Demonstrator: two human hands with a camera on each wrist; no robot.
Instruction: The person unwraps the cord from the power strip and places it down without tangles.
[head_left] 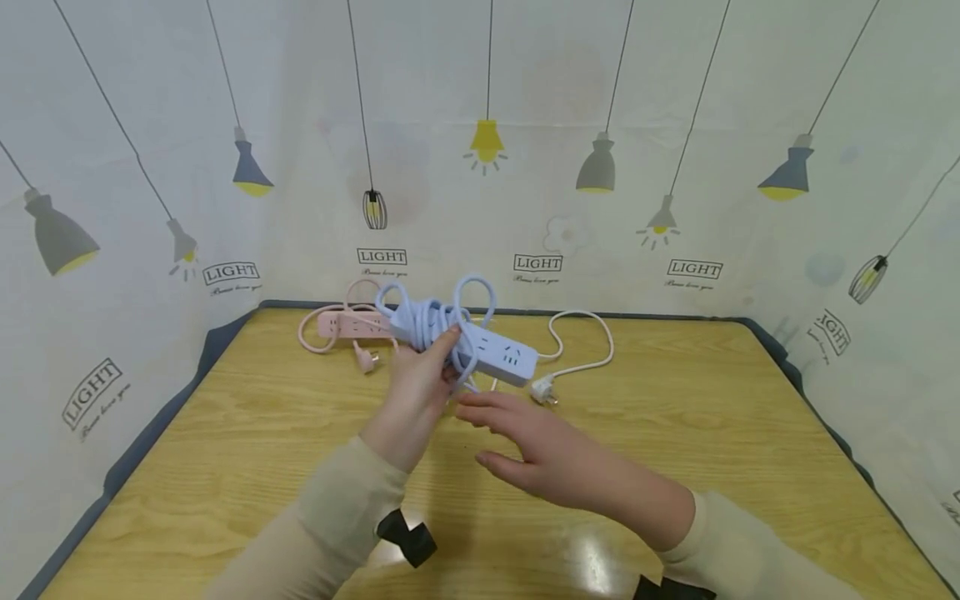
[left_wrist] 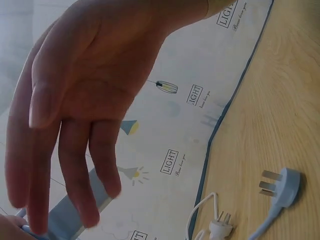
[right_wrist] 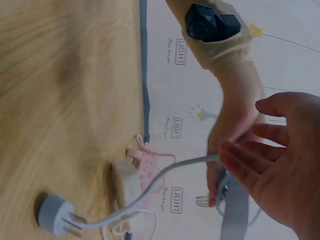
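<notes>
A light blue power strip is held above the table by my left hand, thumb on top. Its blue cord is wound several times around the strip's left part, with loops sticking up. My right hand hovers just below and right of the strip, fingers extended, thumb apart. The cord's free end runs past the right fingertips in the right wrist view; whether they touch it I cannot tell. On that end is a blue plug. The right hand largely hides the strip in the left wrist view.
Behind the blue strip a pink power strip lies with its looped cord and pink plug. A white power strip lies nearby; its white plug rests right of centre. Printed cloth walls border the wooden table.
</notes>
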